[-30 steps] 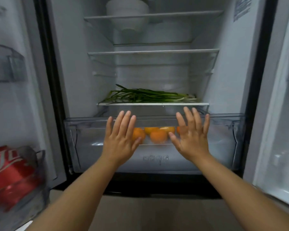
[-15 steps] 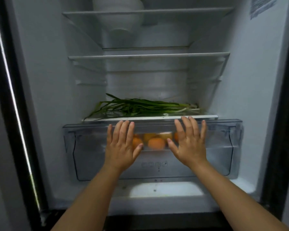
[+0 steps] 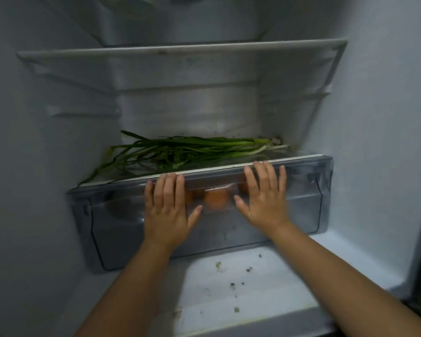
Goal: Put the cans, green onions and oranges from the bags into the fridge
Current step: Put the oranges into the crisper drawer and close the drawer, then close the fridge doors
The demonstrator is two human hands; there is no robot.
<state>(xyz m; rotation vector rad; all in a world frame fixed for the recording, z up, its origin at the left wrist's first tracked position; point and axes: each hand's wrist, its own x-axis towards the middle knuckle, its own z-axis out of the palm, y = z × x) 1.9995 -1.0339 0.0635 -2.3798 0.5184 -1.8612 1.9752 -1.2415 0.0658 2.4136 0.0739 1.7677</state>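
The clear drawer [image 3: 301,198] has slid further back under the shelf [image 3: 229,166] since a moment ago, both hands, left [image 3: 167,210] and right [image 3: 263,198], pressing flat-fingered against its front, oranges [image 3: 216,199] inside, green onions [image 3: 180,149] lying just above it, so storing seems nearly finished.

You find no readable text, label, brand or number here; nothing legible shows on the clear drawer [image 3: 301,190] front or the fridge wall [image 3: 387,117]
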